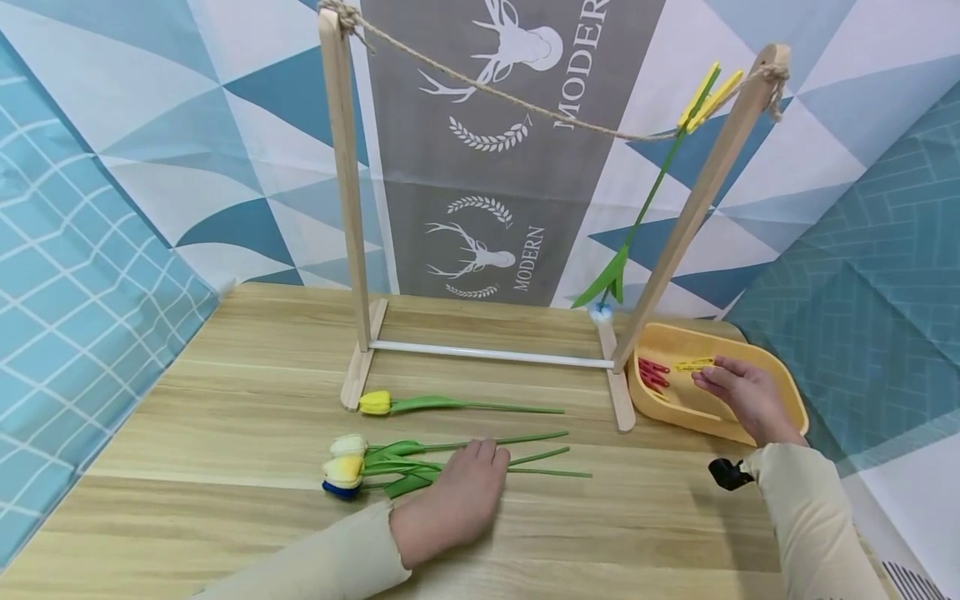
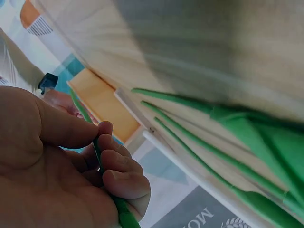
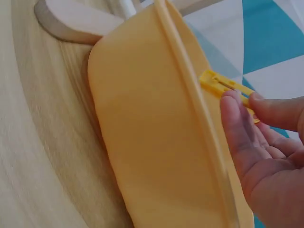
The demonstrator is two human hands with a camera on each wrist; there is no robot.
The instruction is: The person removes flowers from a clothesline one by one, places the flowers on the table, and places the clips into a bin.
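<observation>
My left hand pinches a green artificial tulip stem between thumb and fingers, low over the table. Which bloom this stem carries, I cannot tell. Under and beside that hand lie a white tulip, a yellow-and-white tulip and a dark blue tulip, heads to the left. Farther back, a yellow tulip lies by itself. Over the yellow basin, my right hand pinches a yellow clothespin. Red clothespins lie inside the basin.
A wooden frame with a rope strung across its top stands at the back. From the rope's right end hangs a blue-white tulip, head down, held by a yellow clothespin. A white rod joins the frame's feet.
</observation>
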